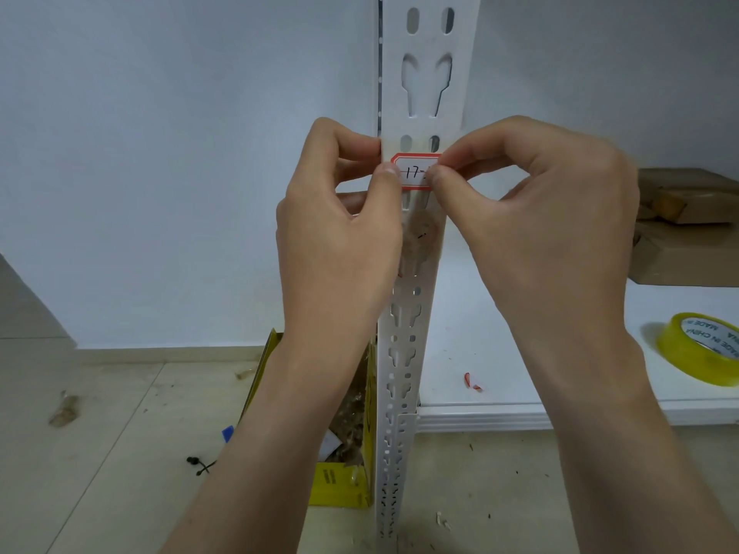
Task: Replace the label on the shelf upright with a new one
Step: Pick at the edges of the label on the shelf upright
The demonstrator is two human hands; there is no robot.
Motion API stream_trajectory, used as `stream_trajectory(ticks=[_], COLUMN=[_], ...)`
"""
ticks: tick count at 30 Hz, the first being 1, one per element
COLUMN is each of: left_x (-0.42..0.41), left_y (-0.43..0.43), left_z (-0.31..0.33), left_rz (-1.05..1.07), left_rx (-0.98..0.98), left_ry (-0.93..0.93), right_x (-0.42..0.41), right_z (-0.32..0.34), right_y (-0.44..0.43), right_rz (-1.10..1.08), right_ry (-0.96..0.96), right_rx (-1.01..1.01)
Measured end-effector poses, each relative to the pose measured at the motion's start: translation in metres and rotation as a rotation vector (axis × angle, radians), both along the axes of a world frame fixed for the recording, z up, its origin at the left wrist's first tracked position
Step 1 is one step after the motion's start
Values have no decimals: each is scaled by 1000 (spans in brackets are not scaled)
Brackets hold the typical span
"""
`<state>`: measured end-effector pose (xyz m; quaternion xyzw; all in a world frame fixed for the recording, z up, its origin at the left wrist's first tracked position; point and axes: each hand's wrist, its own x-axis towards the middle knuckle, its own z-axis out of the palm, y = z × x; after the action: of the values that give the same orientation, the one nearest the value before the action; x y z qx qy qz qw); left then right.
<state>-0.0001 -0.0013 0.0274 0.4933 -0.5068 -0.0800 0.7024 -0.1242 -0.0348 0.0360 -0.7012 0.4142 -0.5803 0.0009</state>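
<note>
A white slotted shelf upright (424, 86) runs down the middle of the view. A white label with a red border (414, 172), hand-written "17-", lies flat against its front. My left hand (340, 217) pinches the label's left end between thumb and forefinger. My right hand (536, 209) pinches its right end the same way and hides the rest of the writing. Just below the label, a brownish patch of sticky residue (420, 237) marks the upright.
A roll of yellowish clear tape (698, 347) lies on the white shelf board (500, 353) at the right, with small red label scraps (472, 382) nearer the upright. Cardboard boxes (688, 229) sit further back. A yellow box of scraps (344, 479) stands on the floor left of the upright.
</note>
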Motion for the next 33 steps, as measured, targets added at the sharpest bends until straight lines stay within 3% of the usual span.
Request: stream_trajectory(ticks=[6,33], left_x=[1,-1], left_y=[-1,2], left_z=[0,1], left_rz=[9,-5], left_rx=[8,10], left_ry=[-8,-6], right_x=[0,7], right_z=[0,2], right_y=[2,5], right_rz=[15,-10], right_ry=[-91,-58], right_rx=[-3,79])
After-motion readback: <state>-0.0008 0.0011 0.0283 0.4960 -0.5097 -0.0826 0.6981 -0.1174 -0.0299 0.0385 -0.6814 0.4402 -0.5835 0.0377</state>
